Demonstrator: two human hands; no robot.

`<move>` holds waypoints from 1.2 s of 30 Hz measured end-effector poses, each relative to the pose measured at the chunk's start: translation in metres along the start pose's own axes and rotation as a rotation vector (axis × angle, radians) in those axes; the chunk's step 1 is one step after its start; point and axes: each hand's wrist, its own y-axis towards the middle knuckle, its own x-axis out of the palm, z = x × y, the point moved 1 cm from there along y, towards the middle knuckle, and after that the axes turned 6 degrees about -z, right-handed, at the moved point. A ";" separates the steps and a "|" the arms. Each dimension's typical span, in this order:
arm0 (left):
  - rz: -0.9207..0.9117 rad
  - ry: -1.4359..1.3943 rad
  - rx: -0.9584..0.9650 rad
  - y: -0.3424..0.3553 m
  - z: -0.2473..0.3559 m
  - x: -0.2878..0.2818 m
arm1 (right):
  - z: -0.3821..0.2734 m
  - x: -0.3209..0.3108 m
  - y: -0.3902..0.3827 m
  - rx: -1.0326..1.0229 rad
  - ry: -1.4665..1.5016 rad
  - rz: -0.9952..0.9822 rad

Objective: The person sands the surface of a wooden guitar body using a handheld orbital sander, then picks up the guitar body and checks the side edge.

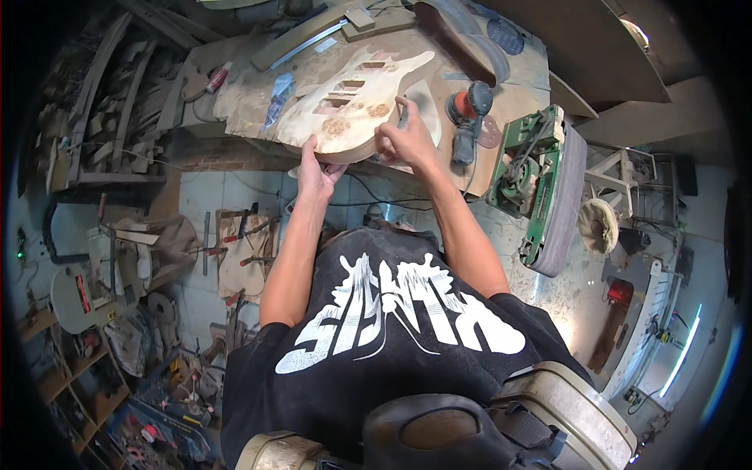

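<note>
A pale, unfinished wooden electric guitar body [348, 106] with several cut-out cavities and burl-like patches is tilted up at the bench's near edge. My left hand [317, 171] grips its lower left edge, thumb on top and fingers underneath. My right hand [407, 141] presses against the right side edge, index finger stretched along it and the other fingers curled. A small grey piece [403, 117] shows between those fingers; its kind is hard to make out. Another pale curved wooden piece [427, 110] lies beyond my right hand.
On the workbench [243, 110] sit an orange-and-grey handheld sander [470, 117], a blue crumpled item [280, 98] and a long curved dark piece [458, 39]. A green belt sander [536, 180] stands at the right. Clamped wooden pieces [241, 258] are at the left.
</note>
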 end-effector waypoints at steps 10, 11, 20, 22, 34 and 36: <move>-0.004 -0.021 -0.015 0.004 0.000 0.000 | -0.006 -0.006 0.002 0.013 -0.077 -0.021; -0.002 -0.014 -0.016 0.004 -0.001 -0.001 | -0.010 -0.004 0.000 0.013 -0.079 -0.023; -0.029 0.015 0.011 0.007 -0.005 -0.005 | -0.011 -0.003 0.002 0.035 -0.193 0.012; -0.033 0.012 0.013 0.007 -0.003 -0.005 | -0.015 -0.003 0.000 0.051 -0.125 -0.011; -0.027 -0.023 -0.017 0.005 0.000 0.001 | -0.021 -0.001 0.002 0.056 -0.218 -0.003; -0.022 -0.034 -0.002 0.010 0.000 -0.002 | -0.015 -0.002 0.004 0.031 -0.190 -0.014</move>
